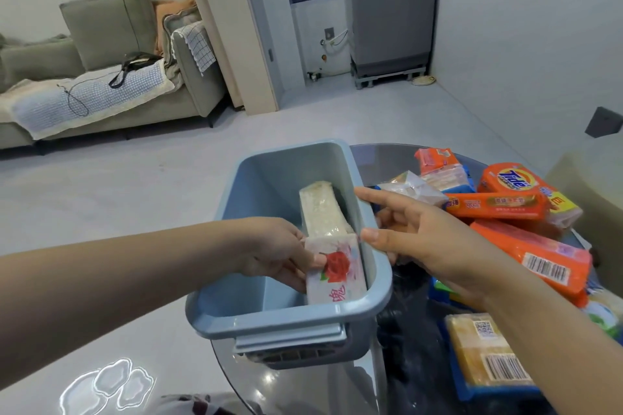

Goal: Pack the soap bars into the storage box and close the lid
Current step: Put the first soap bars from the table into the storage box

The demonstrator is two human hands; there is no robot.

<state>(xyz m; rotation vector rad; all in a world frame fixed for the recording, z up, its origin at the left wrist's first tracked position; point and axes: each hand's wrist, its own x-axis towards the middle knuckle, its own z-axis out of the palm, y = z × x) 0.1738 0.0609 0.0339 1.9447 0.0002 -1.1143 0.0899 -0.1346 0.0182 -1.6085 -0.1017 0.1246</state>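
A blue-grey storage box [236, 189] stands open on a dark glass table, with no lid in view. Inside, a pale wrapped soap bar [322, 212] lies along the right wall. My left hand [279, 253] reaches into the box and holds a white soap bar with a red rose print [337, 276] against that wall. My right hand [424, 239] grips the box's right rim, thumb on the inside, fingers outside. To the right lies a pile of orange wrapped soap bars [495, 205], including one marked Tide [512, 180].
A yellow soap bar with a barcode [485, 350] lies on blue packs at the near right of the glass table [404, 381]. Beyond the table are a pale floor, a grey sofa [101, 77] at the left and a tall grey appliance [391, 7] at the back.
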